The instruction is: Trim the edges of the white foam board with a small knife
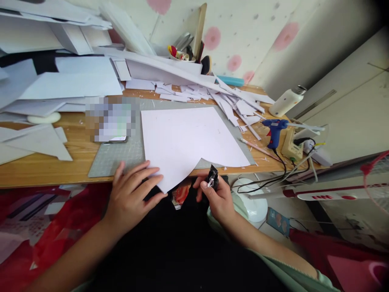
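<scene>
A large white sheet (pixel 182 138) of paper or thin board lies on the grey cutting mat (pixel 121 158), with a curved notch in its near edge and one corner past the table edge. My left hand (pixel 130 194) rests on that near-left corner, fingers spread over the sheet and thumb at its edge. Just off the table's front edge, my right hand (pixel 217 196) is closed around a small black tool (pixel 213 177) with a shiny light part. Its exact kind is not clear. The tool sits near the notch, apart from the sheet.
White offcuts (pixel 231 103) litter the table's back. White boards (pixel 73 79) are stacked at left, near a blurred phone (pixel 117 121). At right are a pencil (pixel 258 148), a blue glue gun (pixel 275 132), a power strip (pixel 293 144), cables and a white bottle (pixel 287 101).
</scene>
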`<state>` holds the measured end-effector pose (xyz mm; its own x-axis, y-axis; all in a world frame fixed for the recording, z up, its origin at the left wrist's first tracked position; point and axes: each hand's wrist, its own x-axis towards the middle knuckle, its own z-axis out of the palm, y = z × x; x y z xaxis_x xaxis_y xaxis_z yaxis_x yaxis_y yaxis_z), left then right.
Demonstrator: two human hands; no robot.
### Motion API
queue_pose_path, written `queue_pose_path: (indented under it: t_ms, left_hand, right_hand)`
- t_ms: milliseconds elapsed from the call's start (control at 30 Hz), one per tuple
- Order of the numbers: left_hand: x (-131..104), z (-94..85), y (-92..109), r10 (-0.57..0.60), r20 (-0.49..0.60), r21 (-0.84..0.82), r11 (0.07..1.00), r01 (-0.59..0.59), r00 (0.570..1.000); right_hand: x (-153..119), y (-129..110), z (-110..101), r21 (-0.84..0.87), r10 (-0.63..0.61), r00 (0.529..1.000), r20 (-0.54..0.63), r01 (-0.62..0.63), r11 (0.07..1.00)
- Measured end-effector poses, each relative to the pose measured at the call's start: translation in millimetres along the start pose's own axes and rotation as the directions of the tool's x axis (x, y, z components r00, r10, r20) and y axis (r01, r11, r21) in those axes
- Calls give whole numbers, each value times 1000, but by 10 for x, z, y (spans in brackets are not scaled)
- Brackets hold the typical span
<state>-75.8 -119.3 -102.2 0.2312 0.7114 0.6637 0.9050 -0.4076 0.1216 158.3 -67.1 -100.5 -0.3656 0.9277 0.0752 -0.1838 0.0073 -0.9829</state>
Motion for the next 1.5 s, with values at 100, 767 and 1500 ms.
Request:
queue_pose_path:
  t_ms: [100,767,1500]
  left_hand:
    - [17,-44,20,-19,-34,25,999,19,999]
    - [214,-11,452,-617,717,-668,-476,571,325]
    - [700,-306,564,-467,737,-675,-547,495,488]
  right_hand:
    - [-30,102,-14,18,46,972,231,-52,998]
    - [104,439,155,-14,-29,910,414,38,999]
    - [226,-115,303,137,-140,936,323,100,986]
